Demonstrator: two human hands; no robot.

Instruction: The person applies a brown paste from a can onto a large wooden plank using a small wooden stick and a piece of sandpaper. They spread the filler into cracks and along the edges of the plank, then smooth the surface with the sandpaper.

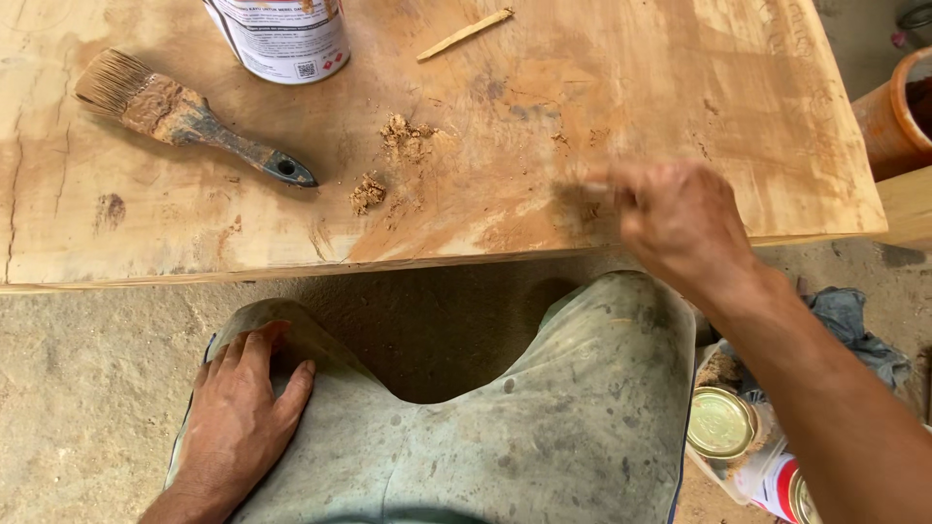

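Observation:
A pale wooden slab lies in front of me, smeared with brownish filler paste. My right hand hovers low over its near edge, fingers pinched together; the fingertips are blurred and I cannot tell whether they hold something small. Two lumps of crumbly brown filler sit left of that hand. My left hand rests flat on my left knee, fingers spread, holding nothing. A worn paint brush with a dark handle lies on the slab at the left.
A white tin stands at the slab's far edge, with a thin wooden stick beside it. An orange-brown pot is at the right. Tins with gold lids and a grey rag lie on the concrete floor by my right knee.

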